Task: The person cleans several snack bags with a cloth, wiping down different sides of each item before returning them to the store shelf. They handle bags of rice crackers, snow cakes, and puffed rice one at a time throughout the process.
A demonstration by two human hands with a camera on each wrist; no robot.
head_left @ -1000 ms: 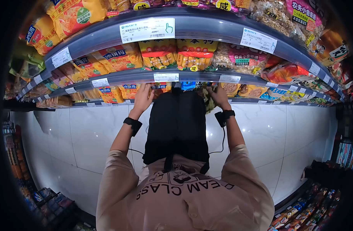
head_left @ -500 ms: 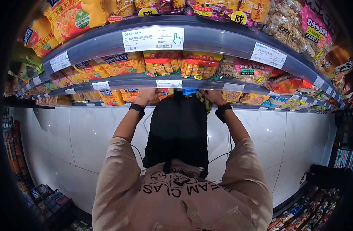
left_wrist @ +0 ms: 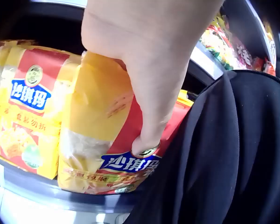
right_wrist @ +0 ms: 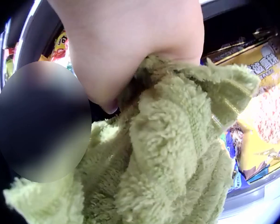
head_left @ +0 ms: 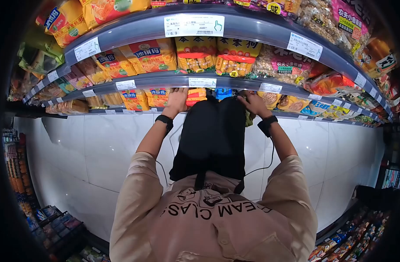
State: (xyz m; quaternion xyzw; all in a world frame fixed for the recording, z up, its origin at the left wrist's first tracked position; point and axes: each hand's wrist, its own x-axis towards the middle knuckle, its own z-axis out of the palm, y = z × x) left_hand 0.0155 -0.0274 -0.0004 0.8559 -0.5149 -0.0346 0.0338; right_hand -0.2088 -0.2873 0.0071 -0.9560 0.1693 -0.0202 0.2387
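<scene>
My left hand point(head_left: 177, 101) is at the lower shelf, on a yellow and red bag of sachima point(left_wrist: 98, 121). In the left wrist view the thumb lies against the bag's printed front, while the other fingers go over its top and are hidden behind. A similar sachima bag point(left_wrist: 32, 107) stands directly beside it. My right hand point(head_left: 256, 105) grips a fuzzy green cloth point(right_wrist: 172, 140), bunched up under the palm with folds hanging down. Yellow bags with a round snack pictured point(right_wrist: 266, 116) stand just right of the cloth.
Shelf edges with price tags point(head_left: 193, 25) curve above both hands, with packed snack bags point(head_left: 150, 54) on the upper tiers. The person's dark-clothed legs point(head_left: 211, 139) are between the arms. Cables point(head_left: 270, 157) hang from the wrist cameras. White floor tiles point(head_left: 99, 148) lie below.
Both hands reached further under the shelf edge half a second ago and have since drawn back into fuller view. The left hand has shifted right along the bags. The cloth stays in the right hand.
</scene>
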